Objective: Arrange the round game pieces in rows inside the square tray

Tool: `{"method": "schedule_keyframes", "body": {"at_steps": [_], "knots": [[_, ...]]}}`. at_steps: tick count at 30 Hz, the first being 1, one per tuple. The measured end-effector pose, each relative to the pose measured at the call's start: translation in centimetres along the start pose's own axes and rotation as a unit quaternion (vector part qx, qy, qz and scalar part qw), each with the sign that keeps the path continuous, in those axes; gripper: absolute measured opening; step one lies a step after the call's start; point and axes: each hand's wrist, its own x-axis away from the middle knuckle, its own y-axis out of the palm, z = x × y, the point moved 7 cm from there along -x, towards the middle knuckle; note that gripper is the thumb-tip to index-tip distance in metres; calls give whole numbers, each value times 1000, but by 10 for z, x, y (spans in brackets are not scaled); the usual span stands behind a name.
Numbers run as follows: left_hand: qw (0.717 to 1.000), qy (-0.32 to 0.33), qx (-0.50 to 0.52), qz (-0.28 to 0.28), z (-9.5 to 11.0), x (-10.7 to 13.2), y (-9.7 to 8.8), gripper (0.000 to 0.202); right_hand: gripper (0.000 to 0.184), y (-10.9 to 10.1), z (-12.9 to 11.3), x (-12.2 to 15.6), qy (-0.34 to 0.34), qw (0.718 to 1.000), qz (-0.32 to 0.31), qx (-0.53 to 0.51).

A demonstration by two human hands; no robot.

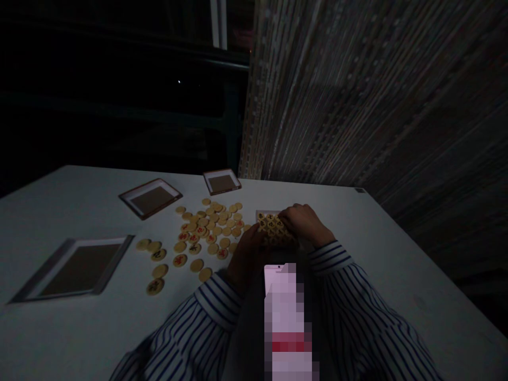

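Round yellow xiangqi pieces with red and dark characters fill a small tray (270, 228) in front of me. My right hand (302, 222) lies curved over the pieces at the tray's right side, touching them. My left hand (246, 256) is at the tray's near left corner, partly hidden by the dark shape in front of my body, so its fingers barely show. A loose heap of similar xiangqi pieces (208, 228) lies on the table just left of the tray, near my left hand.
The white table (357, 254) has several shallow brown-bottomed trays (72, 268) to the left and far side. Scattered pieces (154, 270) lie beside the near-left tray. A pixelated object (283, 317) and my striped sleeves (337, 264) fill the foreground. A patterned curtain (357, 95) hangs behind.
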Motion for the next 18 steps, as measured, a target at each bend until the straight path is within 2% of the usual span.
{"method": "schedule_keyframes", "body": {"at_steps": [3, 11, 18], "knots": [[1000, 2, 2, 12, -2, 1, 1, 29, 30, 0, -1, 0, 0, 1000, -3, 5], [1000, 6, 11, 4, -2, 1, 0, 31, 30, 0, 0, 0, 0, 1000, -3, 6], [1000, -6, 6, -7, 1, -1, -1, 30, 31, -3, 1, 1, 2, 1000, 25, -12]]}}
